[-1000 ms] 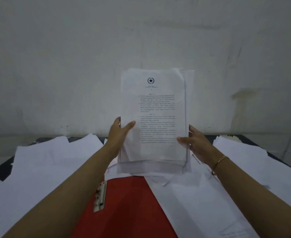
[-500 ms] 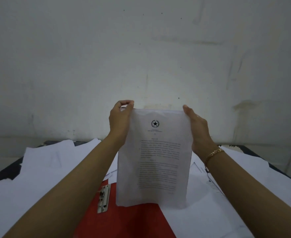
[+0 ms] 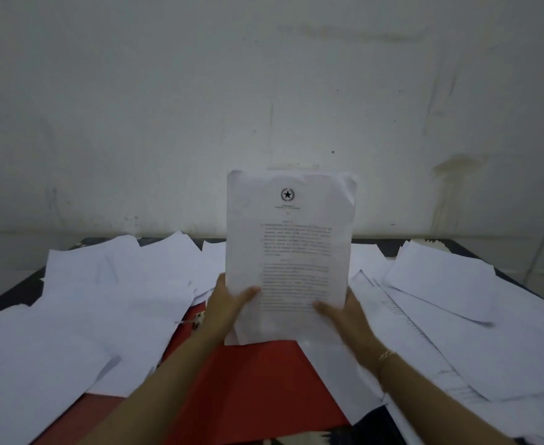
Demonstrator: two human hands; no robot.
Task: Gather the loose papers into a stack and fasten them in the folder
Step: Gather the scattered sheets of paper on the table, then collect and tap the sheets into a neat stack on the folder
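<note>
I hold a stack of printed papers (image 3: 291,245) upright on its bottom edge, over the open red folder (image 3: 254,387). The top sheet shows a star emblem and lines of text. My left hand (image 3: 228,303) grips the stack's lower left edge, thumb on the front. My right hand (image 3: 347,313) grips the lower right edge, thumb across the front. The folder lies flat in front of me, and its metal fastener (image 3: 196,322) peeks out beside my left wrist. Loose white sheets (image 3: 103,303) cover the folder's left side.
More loose white papers (image 3: 456,309) spread over the right of the dark table (image 3: 13,293). A pale wall (image 3: 264,107) rises just behind the table's far edge. A gold bracelet (image 3: 386,354) circles my right wrist.
Half a second ago both hands held the stack by its top corners. Now they grip its lower sides, and the stack stands higher with its bottom edge at the folder.
</note>
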